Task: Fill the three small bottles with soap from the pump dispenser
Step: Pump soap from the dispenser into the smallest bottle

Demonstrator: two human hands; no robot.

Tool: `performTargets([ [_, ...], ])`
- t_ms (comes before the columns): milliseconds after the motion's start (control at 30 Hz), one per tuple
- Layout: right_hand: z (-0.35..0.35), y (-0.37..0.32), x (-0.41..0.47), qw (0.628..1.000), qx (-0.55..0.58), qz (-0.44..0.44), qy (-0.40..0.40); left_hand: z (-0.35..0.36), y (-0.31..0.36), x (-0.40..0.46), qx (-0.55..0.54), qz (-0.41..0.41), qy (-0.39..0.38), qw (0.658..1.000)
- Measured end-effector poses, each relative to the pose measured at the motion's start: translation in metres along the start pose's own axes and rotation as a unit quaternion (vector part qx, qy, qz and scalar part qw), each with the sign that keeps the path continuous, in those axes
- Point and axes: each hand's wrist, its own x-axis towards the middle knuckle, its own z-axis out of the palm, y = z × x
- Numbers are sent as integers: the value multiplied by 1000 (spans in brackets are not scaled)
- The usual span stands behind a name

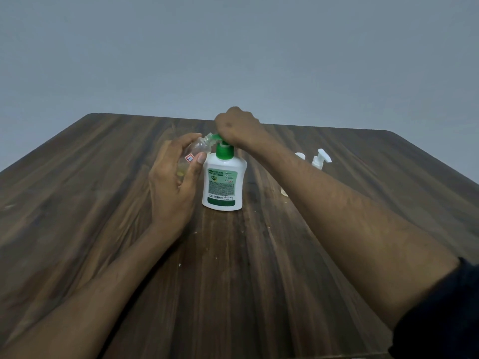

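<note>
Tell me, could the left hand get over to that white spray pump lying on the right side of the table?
Probably not easily. The left hand holds a small clear bottle at the dispenser spout, and the right forearm crosses between it and the white spray pump.

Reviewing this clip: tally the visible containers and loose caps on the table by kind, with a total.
Pump dispensers: 1, white with green pump
Small clear bottles: 1, held in the left hand
Loose white pump tops: 1
Other small white pieces, too hidden to identify: 2
Total: 5
</note>
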Motion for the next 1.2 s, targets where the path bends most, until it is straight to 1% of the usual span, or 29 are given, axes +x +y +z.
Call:
performTargets([
  [133,-2,-2,-1,1000,-14,-3,26,-1,1,2,-5,3,13,1000],
  [233,1,-2,-1,1000,-3,7,12,-2,1,2,-7,0,4,1000],
  [367,-1,-5,-1,1000,-8,6,25,-3,-2,3,-17,-10,5,1000],
  [467,2,-3,-1,1000,-8,8,8,-5,-4,3,-26,-12,-42,999],
  [600,-4,-3,1,999,-23,4,26,-8,1,0,-80,-42,-99,991],
  [700,2,-1,1,1000,-9,11,15,-10,2,0,-83,-62,-92,990],
  [867,4,-3,-1,1000,-13,10,21,-11,-1,0,-78,-72,-85,991],
  [1200,-2,-7,-6,1000,-8,21,-4,-11,-2,2,-63,-21,-57,996],
])
